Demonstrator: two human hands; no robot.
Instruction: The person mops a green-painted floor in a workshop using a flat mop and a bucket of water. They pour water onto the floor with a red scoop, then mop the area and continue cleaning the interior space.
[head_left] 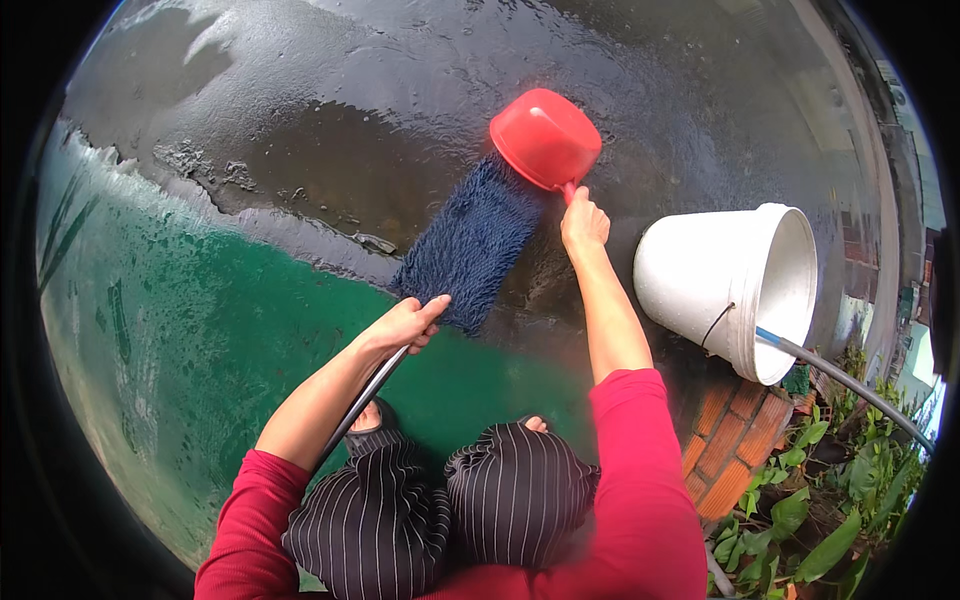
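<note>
My left hand is closed round the mop near its head, with the grey pole running back past my left forearm. The flat mop head, covered in shaggy dark blue strands, is held out in front of me. In my right hand is the handle of a red plastic dipper. The dipper is tipped over at the far end of the mop head, its base turned up. Its inside is hidden, and I cannot tell whether water is flowing from it.
A white bucket leans to the right with a blue-grey hose reaching into its mouth. Bricks and leafy plants lie below it. Wet green floor meets wet dark concrete along a ragged edge.
</note>
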